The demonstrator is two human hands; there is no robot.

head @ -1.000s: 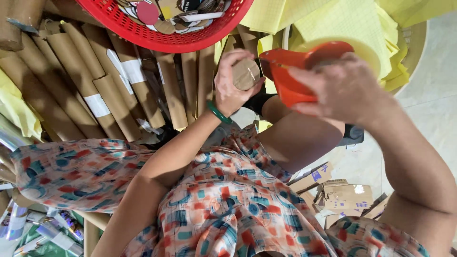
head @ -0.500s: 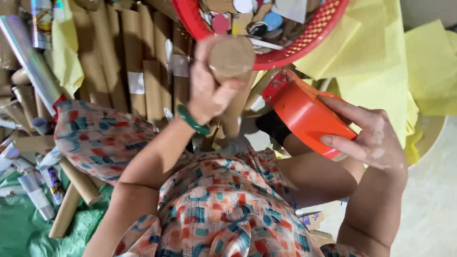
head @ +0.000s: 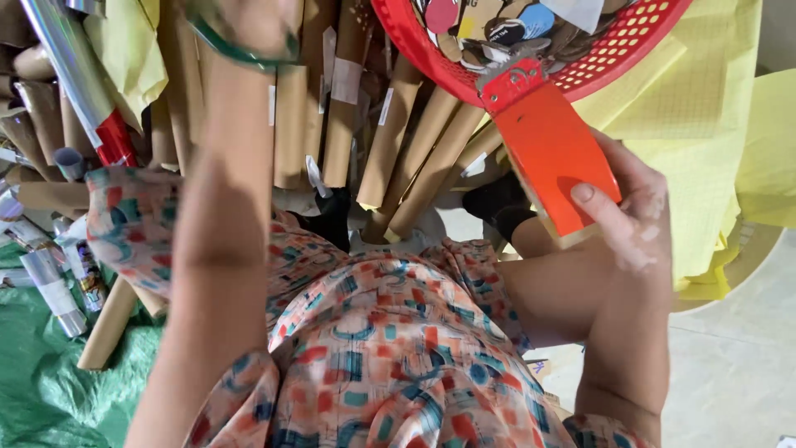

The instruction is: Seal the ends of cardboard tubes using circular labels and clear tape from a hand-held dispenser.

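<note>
My right hand grips a red tape dispenser; the thumb lies on its flat side, and its metal end sits against the rim of a red plastic basket. My left arm is raised. My left hand is blurred and cut off by the top edge, with a green bangle at the wrist. What it holds is hidden. Under both arms lies a pile of brown cardboard tubes. My patterned dress fills the foreground.
The basket holds round card discs and scraps. Yellow paper sheets are heaped at the right. Shiny foil rolls and small tubes lie at the left on a green tarp. Pale floor shows at the lower right.
My left hand has risen to the top edge, taking the cardboard tube it held out of sight. The right hand has brought the tape dispenser up against the basket rim. The view has shifted.
</note>
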